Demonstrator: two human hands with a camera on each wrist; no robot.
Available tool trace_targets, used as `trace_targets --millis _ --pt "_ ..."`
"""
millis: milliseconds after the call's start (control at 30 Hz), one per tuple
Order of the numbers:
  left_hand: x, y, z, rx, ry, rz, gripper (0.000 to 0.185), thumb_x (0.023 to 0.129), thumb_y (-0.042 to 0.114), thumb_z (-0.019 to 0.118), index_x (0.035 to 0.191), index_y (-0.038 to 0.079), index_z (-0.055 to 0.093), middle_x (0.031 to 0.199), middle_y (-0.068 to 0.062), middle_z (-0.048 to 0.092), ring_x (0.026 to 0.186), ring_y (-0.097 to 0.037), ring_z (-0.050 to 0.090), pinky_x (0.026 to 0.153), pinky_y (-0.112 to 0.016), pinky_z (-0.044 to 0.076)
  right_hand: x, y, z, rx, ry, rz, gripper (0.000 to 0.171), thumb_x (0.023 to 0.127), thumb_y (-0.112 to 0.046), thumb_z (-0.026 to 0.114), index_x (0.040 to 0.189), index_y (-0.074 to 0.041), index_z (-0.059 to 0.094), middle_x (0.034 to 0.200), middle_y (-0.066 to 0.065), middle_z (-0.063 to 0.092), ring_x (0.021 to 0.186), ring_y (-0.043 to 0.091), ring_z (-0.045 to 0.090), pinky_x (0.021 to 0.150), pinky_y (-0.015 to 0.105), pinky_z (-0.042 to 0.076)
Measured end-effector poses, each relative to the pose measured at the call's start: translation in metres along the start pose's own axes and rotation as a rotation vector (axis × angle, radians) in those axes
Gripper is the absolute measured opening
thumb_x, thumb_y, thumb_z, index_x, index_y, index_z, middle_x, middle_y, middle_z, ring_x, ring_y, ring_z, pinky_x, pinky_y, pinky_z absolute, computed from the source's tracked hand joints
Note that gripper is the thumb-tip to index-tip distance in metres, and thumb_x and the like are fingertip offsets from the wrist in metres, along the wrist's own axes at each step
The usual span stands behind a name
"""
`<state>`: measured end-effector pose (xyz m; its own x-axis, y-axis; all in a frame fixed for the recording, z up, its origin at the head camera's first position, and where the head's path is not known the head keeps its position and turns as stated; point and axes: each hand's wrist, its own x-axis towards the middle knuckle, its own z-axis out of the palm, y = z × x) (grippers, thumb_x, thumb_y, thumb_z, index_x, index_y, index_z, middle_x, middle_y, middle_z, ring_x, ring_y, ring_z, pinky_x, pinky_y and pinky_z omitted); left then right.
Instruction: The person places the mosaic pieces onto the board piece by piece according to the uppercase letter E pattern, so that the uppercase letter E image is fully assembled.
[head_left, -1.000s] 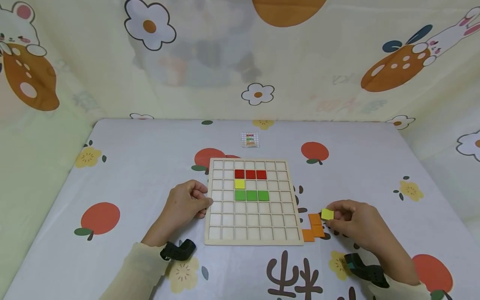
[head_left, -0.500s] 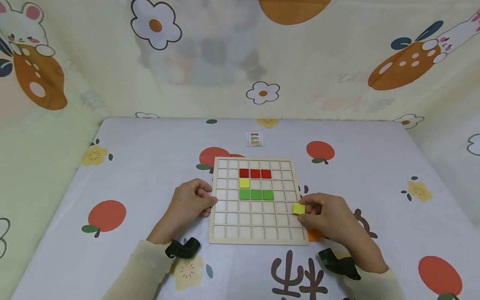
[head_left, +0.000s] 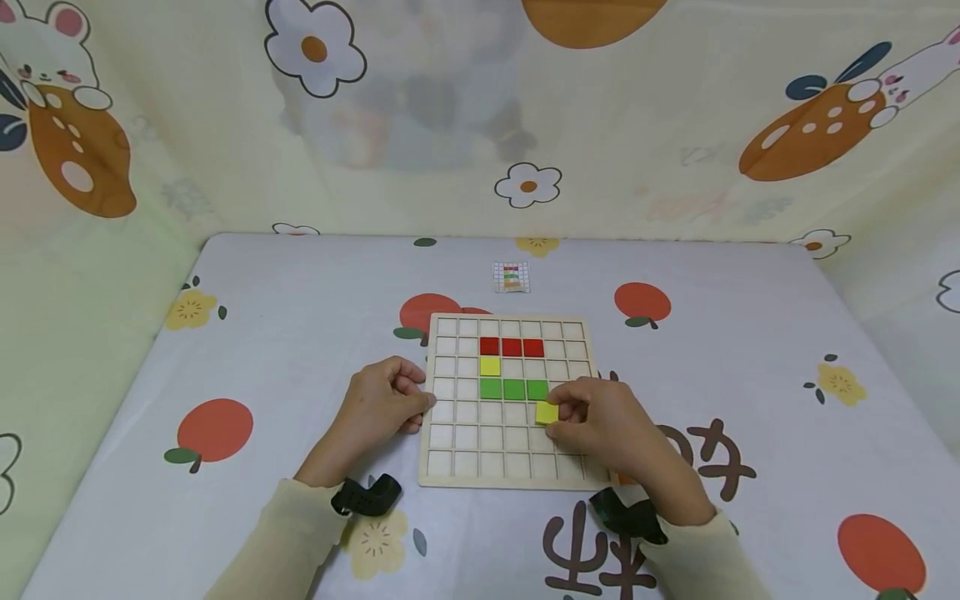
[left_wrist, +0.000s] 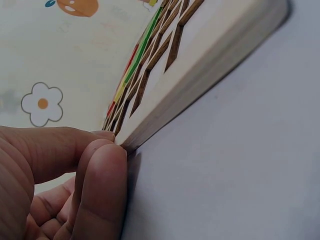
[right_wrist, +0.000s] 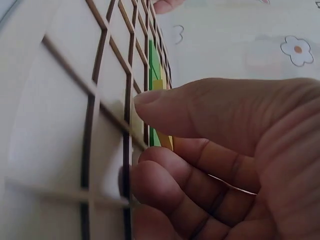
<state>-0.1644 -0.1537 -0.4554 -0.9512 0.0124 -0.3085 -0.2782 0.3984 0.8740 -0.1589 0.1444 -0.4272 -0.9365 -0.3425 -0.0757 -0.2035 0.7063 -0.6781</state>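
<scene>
A wooden grid board [head_left: 452, 450] lies on the table with three red tiles [head_left: 512, 347], one yellow tile [head_left: 490, 366] and three green tiles [head_left: 513, 388] set in its cells. My right hand [head_left: 600, 421] is over the board's right half and pinches a second yellow tile [head_left: 547, 412] just below the rightmost green tile. My left hand [head_left: 382, 404] grips the board's left edge [left_wrist: 200, 90] with curled fingers [left_wrist: 100, 185]. In the right wrist view my thumb [right_wrist: 210, 107] and fingers close on the tile above the grid [right_wrist: 75, 125].
A small pattern card [head_left: 511, 277] lies behind the board. An orange tile [head_left: 621, 477] peeks out by my right wrist at the board's lower right corner. Printed cloth walls [head_left: 480, 125] surround the fruit-patterned table cover [head_left: 750, 350].
My right hand has carried the yellow tile leftward from the orange tiles beside the board to a spot over the grid below the green row. The left hand has stayed on the board's edge.
</scene>
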Motion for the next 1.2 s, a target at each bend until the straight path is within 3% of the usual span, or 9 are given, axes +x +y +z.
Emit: trace_targets --millis 700,1200 --pt "-0.001 0.000 0.001 -0.007 0.000 0.004 0.025 0.089 0.004 0.080 0.108 0.003 0.065 0.080 -0.008 0.067 0.056 -0.014 0.063 0.057 -0.026 0.059 0.020 -0.027 0.025 -0.013 -0.040 -0.009 0.023 0.082 -0.006 0.085 0.103 -0.006 0.078 0.079 -0.002 0.060 0.076 0.016 0.055 0.064 0.025 0.049" --pt "0.000 0.000 0.000 -0.017 -0.003 0.003 0.024 0.089 0.003 0.079 0.108 0.003 0.065 0.078 -0.007 0.066 0.056 -0.014 0.063 0.057 -0.027 0.060 0.025 -0.030 0.035 0.002 -0.058 -0.015 0.022 0.082 -0.007 0.086 0.104 -0.008 0.079 0.077 -0.003 0.058 0.074 0.015 0.054 0.062 0.025 0.047"
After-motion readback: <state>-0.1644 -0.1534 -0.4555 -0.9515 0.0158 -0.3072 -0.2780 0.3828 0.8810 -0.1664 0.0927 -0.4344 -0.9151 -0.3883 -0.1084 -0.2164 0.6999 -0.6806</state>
